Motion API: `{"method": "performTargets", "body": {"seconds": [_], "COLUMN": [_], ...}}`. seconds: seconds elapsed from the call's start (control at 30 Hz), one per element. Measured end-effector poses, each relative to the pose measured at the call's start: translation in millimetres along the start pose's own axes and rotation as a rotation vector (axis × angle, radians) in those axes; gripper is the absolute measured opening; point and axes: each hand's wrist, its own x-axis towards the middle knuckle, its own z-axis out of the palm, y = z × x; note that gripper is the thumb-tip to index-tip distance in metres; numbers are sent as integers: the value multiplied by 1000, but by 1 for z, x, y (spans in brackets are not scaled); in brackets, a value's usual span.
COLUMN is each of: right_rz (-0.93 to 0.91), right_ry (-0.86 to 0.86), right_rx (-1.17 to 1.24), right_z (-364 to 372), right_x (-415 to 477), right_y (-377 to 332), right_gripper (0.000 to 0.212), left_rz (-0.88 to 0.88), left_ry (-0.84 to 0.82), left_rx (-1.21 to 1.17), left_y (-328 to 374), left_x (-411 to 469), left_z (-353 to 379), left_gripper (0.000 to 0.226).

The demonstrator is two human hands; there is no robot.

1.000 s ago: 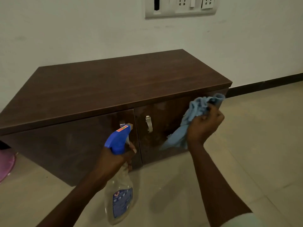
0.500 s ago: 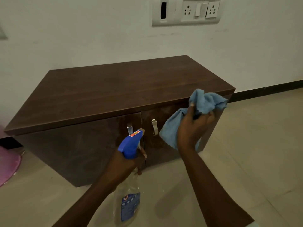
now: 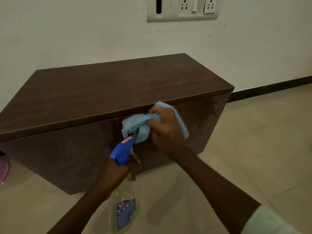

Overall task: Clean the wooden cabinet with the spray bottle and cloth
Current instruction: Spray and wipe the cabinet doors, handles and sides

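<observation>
Head view: the right hand [image 3: 166, 127] is closed around a bunched blue cloth [image 3: 140, 125], pressed against the cabinet [image 3: 118, 92] front just under its top edge, near the middle seam. The left hand [image 3: 118, 173], wrapped round the spray bottle [image 3: 123, 166], hangs lower and nearer the body, nozzle toward the doors; the unwiped front runs lengthwise to the left of the cloth

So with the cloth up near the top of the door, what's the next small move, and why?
Probably sweep the cloth down and right across the right door. The right hand presses it just under the cabinet's top edge near the door seam, while pale smears show further right. The left hand holds the spray bottle low.
</observation>
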Motion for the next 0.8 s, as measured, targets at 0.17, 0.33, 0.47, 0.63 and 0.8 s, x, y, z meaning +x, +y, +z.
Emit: {"method": "performTargets", "body": {"seconds": [0.17, 0.33, 0.47, 0.63, 0.8], "right_rz": [820, 858, 654, 681, 1139], "right_ry": [440, 401, 281, 402, 686], "right_rx": [55, 67, 75, -12, 150], "right_z": [-50, -15, -9, -53, -76], "right_x": [-20, -33, -41, -11, -3], "right_y": [79, 41, 21, 78, 122], "right_gripper": [32, 35, 30, 25, 22], "left_rz": [-8, -40, -48, -74, -98], "left_ry": [-66, -76, -137, -154, -150], "left_rx": [13, 49, 25, 7, 115], "left_y": [-3, -5, -4, -2, -1], "left_x": [-1, 0, 0, 4, 3], "left_z": [-3, 1, 16, 26, 25], "left_gripper": [5, 11, 6, 22, 27]}}
